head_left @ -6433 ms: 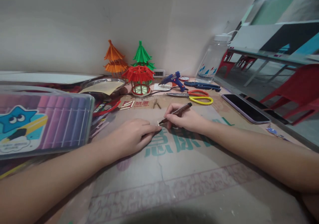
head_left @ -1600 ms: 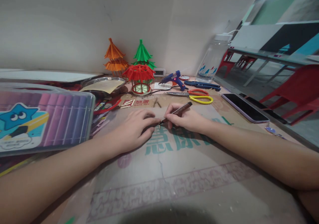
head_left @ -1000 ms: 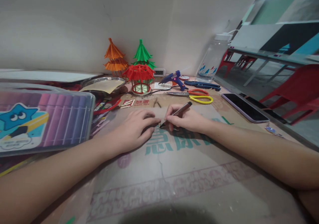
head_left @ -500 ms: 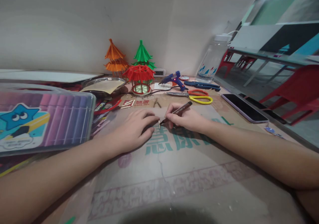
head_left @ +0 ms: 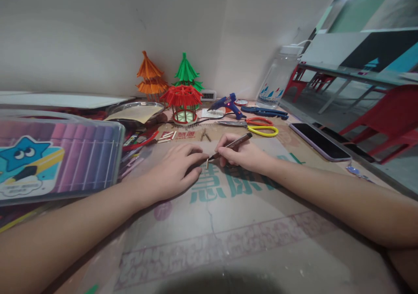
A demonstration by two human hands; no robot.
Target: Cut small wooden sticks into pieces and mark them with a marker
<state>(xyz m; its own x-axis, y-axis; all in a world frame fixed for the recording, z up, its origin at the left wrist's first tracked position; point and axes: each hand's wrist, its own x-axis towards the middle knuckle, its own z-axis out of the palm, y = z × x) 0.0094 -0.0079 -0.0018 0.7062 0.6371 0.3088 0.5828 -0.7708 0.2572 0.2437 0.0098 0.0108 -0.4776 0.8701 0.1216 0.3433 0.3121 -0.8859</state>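
My right hand (head_left: 240, 151) is closed round a dark brown marker pen (head_left: 237, 141), its tip pointing left and down. That tip meets the upper end of a short thin wooden stick (head_left: 207, 163) on the covered tabletop. My left hand (head_left: 179, 167) rests palm down, fingers stretched out and thumb apart. Its index fingertip is at the top of the stick; whether it presses on it I cannot tell. Beyond my hands lie several pale short sticks (head_left: 167, 136) and a few brown ones (head_left: 205, 134).
A case of coloured markers (head_left: 88, 154) stands at left. Behind are a red-roofed stick model (head_left: 181, 97), an orange one (head_left: 148, 74), a green one (head_left: 186, 69), a glue gun (head_left: 228, 104), scissors (head_left: 253, 125) and pliers (head_left: 264, 112). A phone (head_left: 320, 141) and bottle (head_left: 281, 78) are at right.
The marker tip has shifted slightly left and up along the stick to its upper end. The stick's lower end has swung a little left. My left hand has barely moved.
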